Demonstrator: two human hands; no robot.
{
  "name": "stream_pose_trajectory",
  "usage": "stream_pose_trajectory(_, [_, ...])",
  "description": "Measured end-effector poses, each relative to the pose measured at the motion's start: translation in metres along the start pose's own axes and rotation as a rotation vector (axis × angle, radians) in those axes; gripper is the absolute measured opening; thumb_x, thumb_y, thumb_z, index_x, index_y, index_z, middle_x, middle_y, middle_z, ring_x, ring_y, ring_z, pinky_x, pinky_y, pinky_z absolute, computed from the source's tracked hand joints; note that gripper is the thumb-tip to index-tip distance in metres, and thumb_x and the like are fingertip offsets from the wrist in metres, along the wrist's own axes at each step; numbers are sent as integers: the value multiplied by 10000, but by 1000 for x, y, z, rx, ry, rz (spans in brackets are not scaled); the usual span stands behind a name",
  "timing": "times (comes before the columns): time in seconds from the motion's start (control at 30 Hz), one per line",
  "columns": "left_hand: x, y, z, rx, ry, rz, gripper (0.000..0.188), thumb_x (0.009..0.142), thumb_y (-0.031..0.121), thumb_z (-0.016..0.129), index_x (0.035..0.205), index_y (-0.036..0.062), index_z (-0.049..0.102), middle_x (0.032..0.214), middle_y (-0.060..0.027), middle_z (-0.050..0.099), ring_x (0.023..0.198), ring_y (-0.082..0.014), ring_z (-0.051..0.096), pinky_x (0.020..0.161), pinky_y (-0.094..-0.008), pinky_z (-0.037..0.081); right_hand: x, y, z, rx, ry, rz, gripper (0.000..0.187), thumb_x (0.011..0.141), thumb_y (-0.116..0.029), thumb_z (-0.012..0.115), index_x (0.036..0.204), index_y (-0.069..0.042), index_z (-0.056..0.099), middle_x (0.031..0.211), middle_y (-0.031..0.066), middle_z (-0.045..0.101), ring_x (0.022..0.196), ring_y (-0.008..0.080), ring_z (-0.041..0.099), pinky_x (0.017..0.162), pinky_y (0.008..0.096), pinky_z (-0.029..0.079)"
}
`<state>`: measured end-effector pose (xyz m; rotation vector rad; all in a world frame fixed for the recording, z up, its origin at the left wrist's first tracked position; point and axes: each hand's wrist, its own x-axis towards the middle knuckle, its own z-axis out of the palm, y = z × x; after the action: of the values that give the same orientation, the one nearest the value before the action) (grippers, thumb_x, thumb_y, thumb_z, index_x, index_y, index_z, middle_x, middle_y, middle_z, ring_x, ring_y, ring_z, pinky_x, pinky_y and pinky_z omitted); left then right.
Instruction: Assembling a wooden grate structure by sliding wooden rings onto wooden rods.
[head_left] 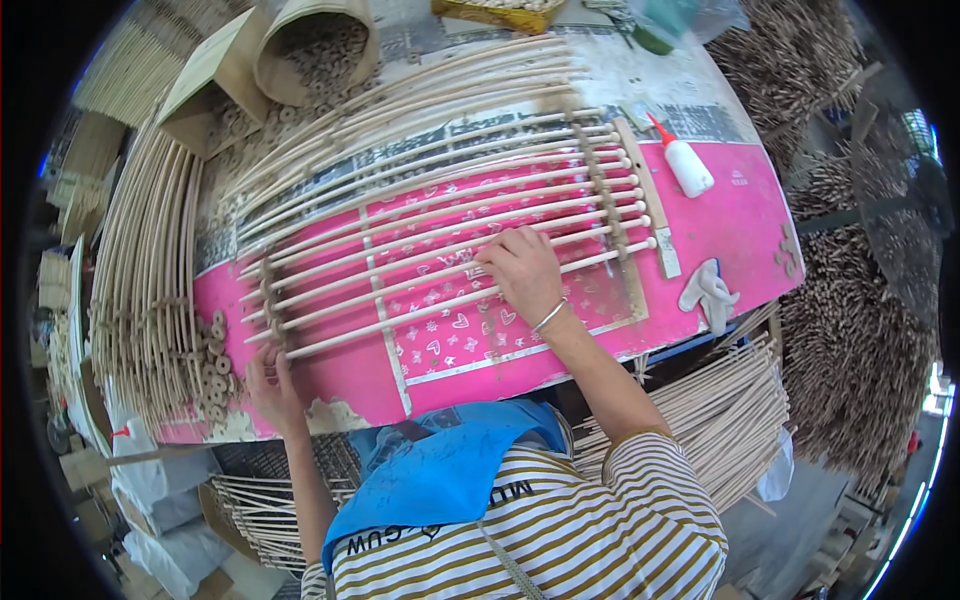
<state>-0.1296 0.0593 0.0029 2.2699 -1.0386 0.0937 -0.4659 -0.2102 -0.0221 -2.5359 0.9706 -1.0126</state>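
Note:
Several thin wooden rods with rounded right ends lie side by side across the pink cloth. Rows of small wooden rings join them near both ends. My right hand closes its fingers over the nearest rods, right of their middle. At the left end of the closest rod, my left hand has its fingers bent together beside the ring row; what is between them is hidden. A wooden strip stands along the rods' right ends.
A white bottle with a red tip and a pale glove lie at right. Loose wooden rings sit by my left hand. Bundled rods line the left edge. A round wooden container holds more rings at the back.

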Motion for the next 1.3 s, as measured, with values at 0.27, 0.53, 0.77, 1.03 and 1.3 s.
stream_pose_trajectory(0.27, [3,-5,5,-52,112,7,231,1010,182,710,1206,60,729,947,-99,664,828,-235,629,723,-362,508,0,10,-6,9,-60,-28,113,836,-118,785,946,-123,762,981,50,683,978,281,633,871,446,483])
stream_pose_trajectory(0.53, [0,-14,-21,-43,202,-109,207,1017,142,682,1181,19,713,917,-104,624,808,-240,626,756,-375,514,6,-3,-10,62,-104,-22,126,879,-100,780,1004,-106,770,984,51,677,990,256,632,870,397,452])
stream_pose_trajectory(0.77, [-4,-13,-16,-96,168,-144,206,993,135,701,1173,36,716,926,-96,633,820,-233,643,758,-368,522,4,-10,-14,85,-30,-32,166,868,-87,802,1031,-88,773,1008,69,690,1004,261,638,886,409,459])
stream_pose_trajectory(1.03, [27,6,-9,44,8,25,231,922,166,768,1135,85,730,956,-83,725,879,-307,675,815,-434,527,13,-19,-2,62,-108,-123,212,869,-120,810,1076,-82,790,1002,60,690,986,259,630,855,407,454])
stream_pose_trajectory(1.3, [35,9,3,85,-61,-65,195,882,147,786,1047,77,708,926,-80,734,904,-316,687,811,-442,528,20,-15,4,68,-161,-160,167,855,-120,804,1020,-99,783,947,51,658,944,263,616,825,404,449])
